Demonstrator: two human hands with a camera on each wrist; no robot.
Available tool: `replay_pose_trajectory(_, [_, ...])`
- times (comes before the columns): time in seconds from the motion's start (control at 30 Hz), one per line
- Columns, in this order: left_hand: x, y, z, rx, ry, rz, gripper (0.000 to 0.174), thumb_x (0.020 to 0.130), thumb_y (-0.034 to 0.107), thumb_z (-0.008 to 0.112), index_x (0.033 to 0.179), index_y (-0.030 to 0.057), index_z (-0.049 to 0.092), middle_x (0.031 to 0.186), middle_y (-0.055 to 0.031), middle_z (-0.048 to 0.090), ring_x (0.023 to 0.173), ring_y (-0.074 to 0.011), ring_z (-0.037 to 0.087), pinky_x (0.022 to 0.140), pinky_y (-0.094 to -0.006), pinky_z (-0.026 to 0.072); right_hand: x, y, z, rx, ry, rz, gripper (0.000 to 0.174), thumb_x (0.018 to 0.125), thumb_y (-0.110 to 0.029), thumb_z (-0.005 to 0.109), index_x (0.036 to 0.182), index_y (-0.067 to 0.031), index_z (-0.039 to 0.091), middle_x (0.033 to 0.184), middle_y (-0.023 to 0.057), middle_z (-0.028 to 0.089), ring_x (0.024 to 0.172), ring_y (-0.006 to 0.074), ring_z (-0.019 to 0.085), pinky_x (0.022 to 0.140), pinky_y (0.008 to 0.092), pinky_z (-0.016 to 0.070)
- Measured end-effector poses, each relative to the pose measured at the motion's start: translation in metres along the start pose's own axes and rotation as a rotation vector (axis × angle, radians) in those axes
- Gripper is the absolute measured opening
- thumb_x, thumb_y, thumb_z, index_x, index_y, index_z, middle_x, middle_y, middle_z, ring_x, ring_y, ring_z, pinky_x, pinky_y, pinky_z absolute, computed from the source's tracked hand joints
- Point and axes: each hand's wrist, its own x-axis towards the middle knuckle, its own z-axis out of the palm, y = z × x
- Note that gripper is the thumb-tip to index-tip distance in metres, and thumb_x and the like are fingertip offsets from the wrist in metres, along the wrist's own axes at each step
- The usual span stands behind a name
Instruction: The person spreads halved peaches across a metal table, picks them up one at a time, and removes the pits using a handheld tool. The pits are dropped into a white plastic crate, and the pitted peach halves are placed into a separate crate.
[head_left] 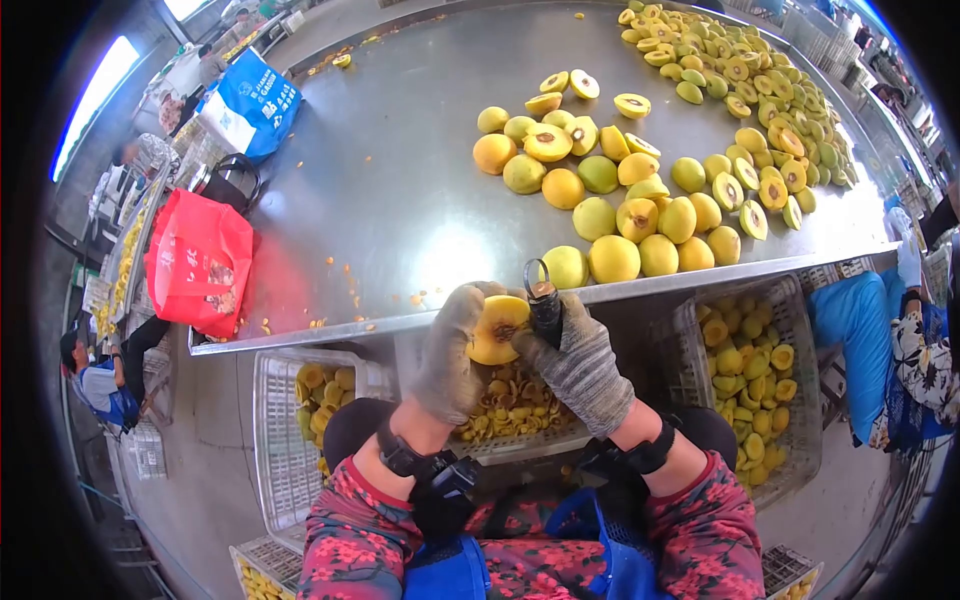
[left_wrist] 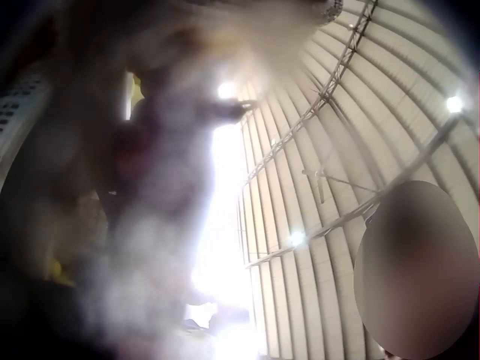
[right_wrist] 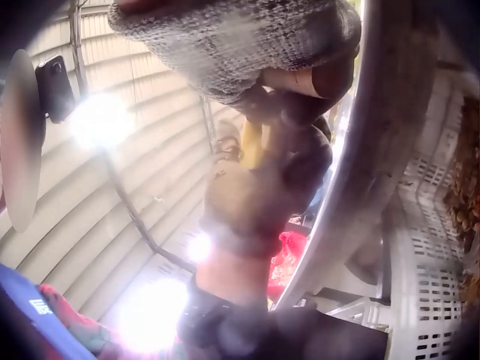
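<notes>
One red bag (head_left: 200,262) and one blue bag (head_left: 262,105) stand left on the tabletop (head_left: 380,190). Below is one left crate (head_left: 268,420) of fruit. The left hand's (head_left: 445,350) fingers curl round one cut fruit (head_left: 488,338) at the tabletop's near edge, partly covering it. Right of it, the right hand's (head_left: 588,368) fingers grip one tool (head_left: 546,318), thumb at the cut face. Both hands partly block one middle crate (head_left: 520,450) of scraps (head_left: 510,395). Beyond are over twenty loose fruit (head_left: 524,174), one right crate (head_left: 802,410) of fruit and one uncountable heap (head_left: 736,69).
</notes>
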Motion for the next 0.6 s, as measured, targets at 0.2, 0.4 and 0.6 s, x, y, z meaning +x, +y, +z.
replay_pose_trajectory(0.2, [0.000,-0.003,-0.007,0.571,0.039,0.231,0.027,0.090,0.018,0.057,0.111,0.0014,0.052,0.105,-0.0061,0.057,0.094,-0.0135,0.054,0.084,-0.0275,0.0460,0.013,-0.007,0.001,-0.030,0.064,-0.116,0.031,0.079,-0.008,0.068,0.107,-0.0055,0.053,0.087,0.0165,0.064,0.082,0.0330,0.064,0.070,0.0383,0.0501])
replay_pose_trajectory(0.4, [0.000,-0.001,-0.017,0.240,0.048,0.097,0.035,0.092,0.025,0.055,0.116,0.0000,0.050,0.102,-0.0060,0.056,0.093,-0.0137,0.055,0.081,-0.0269,0.0459,0.017,-0.012,0.016,-0.036,0.051,-0.214,0.029,0.080,-0.002,0.063,0.107,-0.0067,0.053,0.093,0.0168,0.061,0.084,0.0370,0.061,0.069,0.0407,0.0496])
replay_pose_trajectory(0.6, [0.000,-0.002,-0.026,0.374,0.045,0.225,0.020,0.096,0.015,0.046,0.110,0.0032,0.056,0.105,-0.0051,0.056,0.098,-0.0143,0.054,0.086,-0.0290,0.0458,0.018,-0.014,0.027,-0.143,0.023,-0.262,0.027,0.080,-0.002,0.060,0.105,-0.0090,0.053,0.091,0.0159,0.060,0.080,0.0379,0.059,0.066,0.0421,0.0488])
